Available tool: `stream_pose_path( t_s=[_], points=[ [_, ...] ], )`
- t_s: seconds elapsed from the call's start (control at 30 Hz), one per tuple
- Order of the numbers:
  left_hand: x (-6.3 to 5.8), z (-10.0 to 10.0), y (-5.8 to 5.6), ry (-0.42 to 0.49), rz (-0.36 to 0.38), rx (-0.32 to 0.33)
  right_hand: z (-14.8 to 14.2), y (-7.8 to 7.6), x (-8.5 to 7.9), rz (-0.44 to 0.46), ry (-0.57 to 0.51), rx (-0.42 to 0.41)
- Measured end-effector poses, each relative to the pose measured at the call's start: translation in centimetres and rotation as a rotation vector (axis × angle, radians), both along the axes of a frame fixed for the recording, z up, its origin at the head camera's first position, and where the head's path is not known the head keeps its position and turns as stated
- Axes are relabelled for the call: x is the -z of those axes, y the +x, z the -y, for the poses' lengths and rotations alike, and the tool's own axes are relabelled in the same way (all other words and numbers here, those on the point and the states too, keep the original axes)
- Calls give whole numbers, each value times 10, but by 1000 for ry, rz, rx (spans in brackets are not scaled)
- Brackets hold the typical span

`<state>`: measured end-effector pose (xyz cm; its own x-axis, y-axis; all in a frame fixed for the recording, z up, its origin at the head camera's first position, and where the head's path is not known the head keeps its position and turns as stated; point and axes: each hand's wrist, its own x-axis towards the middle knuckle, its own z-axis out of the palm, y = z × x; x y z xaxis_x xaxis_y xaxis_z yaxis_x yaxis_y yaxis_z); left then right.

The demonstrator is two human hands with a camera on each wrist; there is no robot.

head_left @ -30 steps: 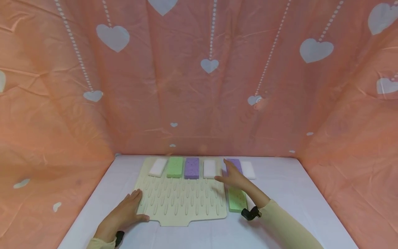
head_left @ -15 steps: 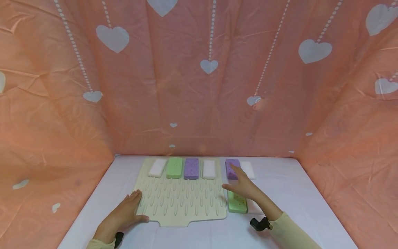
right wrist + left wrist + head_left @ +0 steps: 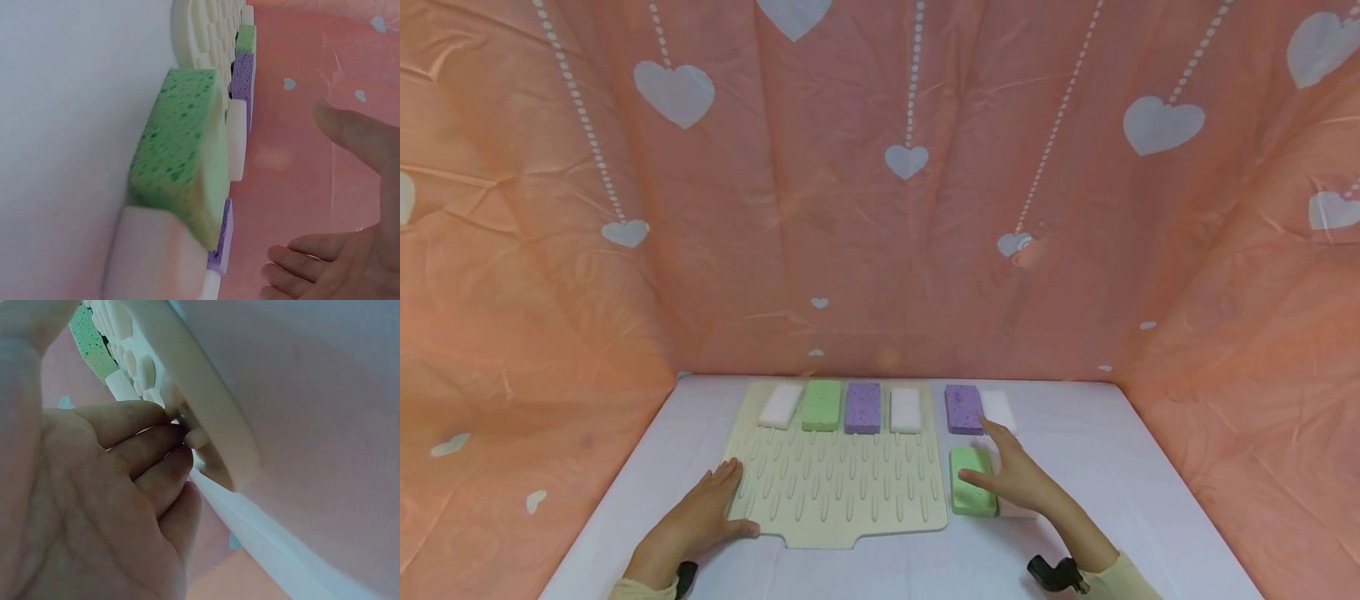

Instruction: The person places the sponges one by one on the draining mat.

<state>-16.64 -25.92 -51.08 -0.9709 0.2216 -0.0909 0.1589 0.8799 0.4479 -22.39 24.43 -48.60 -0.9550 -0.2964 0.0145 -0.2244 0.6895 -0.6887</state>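
Observation:
A cream board with raised ridges (image 3: 820, 533) lies flat on the table. My left hand (image 3: 700, 512) rests on its left edge, its fingertips touching the rim in the left wrist view. Above a green sponge (image 3: 964, 502) right of the board hovers my right hand (image 3: 1022, 479), thumb and fingers spread, holding nothing. The right wrist view shows a gap between this hand and the green sponge (image 3: 178, 131). Beside that sponge is a white sponge (image 3: 147, 250), mostly hidden by the hand in the head view. Behind them lie a purple sponge (image 3: 962, 409) and another white one (image 3: 997, 407).
Along the board's far edge sit a white sponge (image 3: 781, 405), a green sponge (image 3: 822, 406), a purple sponge (image 3: 862, 408) and a second white sponge (image 3: 906, 410). An orange curtain with hearts (image 3: 880, 275) encloses the table (image 3: 1090, 467) at back and sides.
My right hand has drawn back from beside the purple sponge, moving right and toward me over the green one. The left hand stays on the board's edge.

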Motion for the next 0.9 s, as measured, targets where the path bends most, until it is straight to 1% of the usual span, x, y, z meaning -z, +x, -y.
stream_pose_path(
  t_s=[0.1, 0.2, 0.3, 0.47, 0.57, 0.7, 0.8, 0.9],
  points=[
    [-1, 0, -1, -2, 4, 1, -5, 6, 2, -7, 16, 17],
    [-2, 0, 0, 2, 16, -3, -12, 11, 5, 7, 16, 24],
    [-3, -1, 0, 8, 24, -11, -20, 16, 8, 20, 18, 17],
    [-3, -3, 0, 10, 19, -13, -36, 22, 15, 17, 36, 32],
    [-2, -2, 0, -1, 18, -12, -44, 25, 19, -10, 47, 34],
    [-1, -1, 0, -14, 19, -13, -54, 26, 23, -49, 62, 17],
    [-1, 0, 0, -18, 15, -11, -60, 28, 26, -51, 63, 4],
    [-1, 0, 0, -19, 15, -12, -63, 28, 29, -33, 50, -5]
  ],
)
